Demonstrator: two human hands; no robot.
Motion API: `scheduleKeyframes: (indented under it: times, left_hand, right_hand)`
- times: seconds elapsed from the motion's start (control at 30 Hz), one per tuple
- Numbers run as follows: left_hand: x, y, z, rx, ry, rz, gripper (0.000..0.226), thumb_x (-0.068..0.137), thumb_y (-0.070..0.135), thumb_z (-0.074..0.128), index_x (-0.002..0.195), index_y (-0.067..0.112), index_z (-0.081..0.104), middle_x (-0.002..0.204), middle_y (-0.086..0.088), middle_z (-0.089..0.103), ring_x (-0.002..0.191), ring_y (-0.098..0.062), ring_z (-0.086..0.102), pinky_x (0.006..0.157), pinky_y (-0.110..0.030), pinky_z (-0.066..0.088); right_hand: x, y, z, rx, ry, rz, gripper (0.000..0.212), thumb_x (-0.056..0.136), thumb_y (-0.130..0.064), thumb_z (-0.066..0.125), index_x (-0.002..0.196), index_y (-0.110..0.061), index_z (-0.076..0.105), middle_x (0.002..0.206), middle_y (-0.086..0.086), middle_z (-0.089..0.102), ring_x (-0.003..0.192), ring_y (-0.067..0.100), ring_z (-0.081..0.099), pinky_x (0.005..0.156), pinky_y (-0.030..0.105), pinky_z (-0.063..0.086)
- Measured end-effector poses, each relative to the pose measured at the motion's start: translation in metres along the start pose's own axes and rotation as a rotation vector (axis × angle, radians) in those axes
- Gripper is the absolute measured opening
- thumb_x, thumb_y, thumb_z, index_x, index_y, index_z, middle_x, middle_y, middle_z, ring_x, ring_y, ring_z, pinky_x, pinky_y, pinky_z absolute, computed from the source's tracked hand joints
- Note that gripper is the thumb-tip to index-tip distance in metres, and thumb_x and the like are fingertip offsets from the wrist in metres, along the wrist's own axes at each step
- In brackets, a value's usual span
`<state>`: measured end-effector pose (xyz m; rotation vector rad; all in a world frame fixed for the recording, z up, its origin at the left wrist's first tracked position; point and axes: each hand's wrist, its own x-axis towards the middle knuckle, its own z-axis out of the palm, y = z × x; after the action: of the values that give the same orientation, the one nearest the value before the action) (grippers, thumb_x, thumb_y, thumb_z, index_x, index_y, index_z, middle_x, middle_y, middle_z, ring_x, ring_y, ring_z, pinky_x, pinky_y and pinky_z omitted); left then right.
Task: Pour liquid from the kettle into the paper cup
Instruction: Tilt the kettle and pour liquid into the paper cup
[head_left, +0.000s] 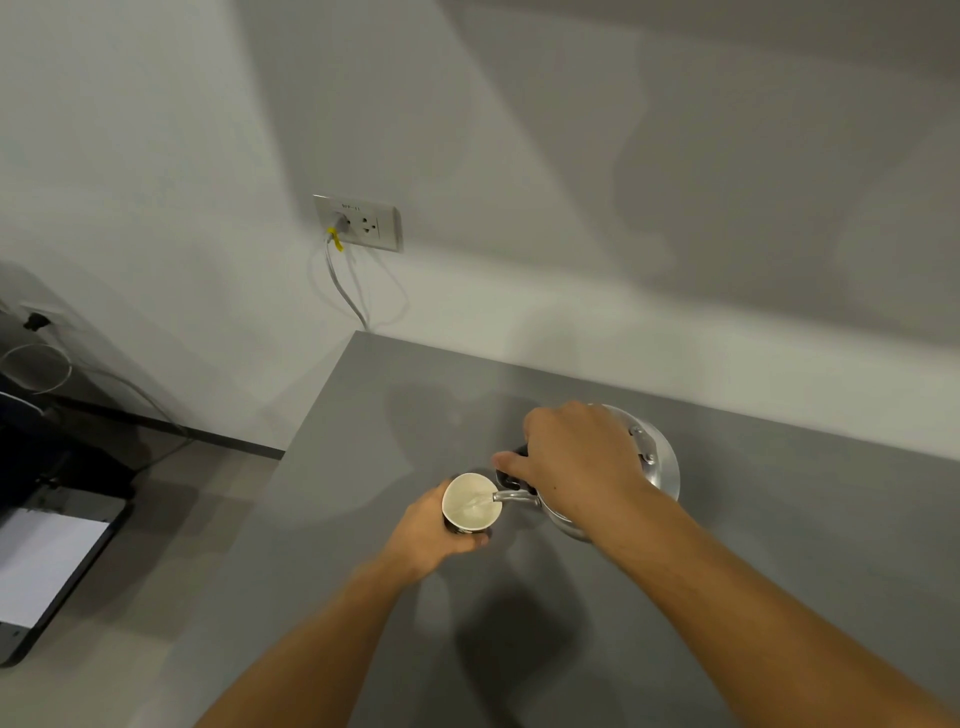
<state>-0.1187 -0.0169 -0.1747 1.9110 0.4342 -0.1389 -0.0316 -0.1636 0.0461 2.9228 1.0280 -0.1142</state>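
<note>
Water runs in a thin stream from the kettle (660, 467) spout into the paper cup (471, 503), which sits near the middle of the grey bench (779, 519). The left hand (434, 525) has its grip wrapped around the cup's side, holding it upright. The right hand (582, 457) is clamped on the kettle's dark handle (the metal body tilts toward the cup, spout over its rim). On the wall behind, a socket (358, 222) holds a plugged white cable.
</note>
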Motion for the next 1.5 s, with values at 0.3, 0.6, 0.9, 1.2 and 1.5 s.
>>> scheduleKeyframes:
  times: [0.3,0.6,0.9,1.2,1.5]
  left_hand:
    - [-0.001,0.001,0.000,-0.003,0.005,-0.015,0.067,0.066,0.031,0.093,0.126,0.041,0.063,0.109,0.018,0.076,0.100,0.005,0.068,0.077,-0.004,0.046]
    - [0.000,0.000,0.001,0.005,-0.010,0.005,0.066,0.068,0.032,0.091,0.128,0.040,0.063,0.111,0.014,0.076,0.103,-0.003,0.070,0.084,-0.015,0.049]
    - [0.001,-0.001,0.001,-0.008,-0.006,0.002,0.069,0.066,0.031,0.092,0.128,0.040,0.062,0.113,0.015,0.075,0.105,-0.003,0.070,0.085,-0.014,0.048]
    - [0.002,-0.004,0.002,-0.007,0.006,0.012,0.069,0.067,0.029,0.092,0.129,0.037,0.062,0.115,0.011,0.075,0.107,-0.007,0.070,0.092,-0.022,0.053]
    - [0.002,-0.004,0.002,-0.002,0.013,0.019,0.069,0.067,0.032,0.094,0.128,0.039,0.063,0.114,0.014,0.075,0.106,-0.004,0.069,0.089,-0.017,0.050]
  right_hand:
    - [0.000,-0.001,-0.001,0.012,-0.002,-0.005,0.040,0.086,-0.052,0.061,0.066,-0.019,0.052,0.058,0.000,0.040,0.069,0.025,0.049,0.053,0.033,0.024]
    - [-0.001,-0.002,-0.002,0.019,0.004,-0.004,0.043,0.085,-0.050,0.062,0.060,-0.020,0.044,0.055,-0.001,0.036,0.067,0.025,0.048,0.055,0.032,0.023]
    - [0.000,-0.004,-0.002,0.007,0.017,-0.022,0.038,0.087,-0.050,0.062,0.068,-0.018,0.053,0.058,0.000,0.037,0.069,0.025,0.048,0.065,0.033,0.029]
    - [-0.002,-0.004,-0.004,0.016,0.024,-0.011,0.037,0.087,-0.049,0.061,0.069,-0.018,0.053,0.067,0.003,0.048,0.070,0.025,0.048,0.062,0.033,0.028]
    - [-0.002,0.013,0.004,0.164,0.003,0.104,0.043,0.081,-0.055,0.066,0.058,-0.021,0.055,0.063,0.003,0.061,0.063,0.024,0.055,0.048,0.031,0.030]
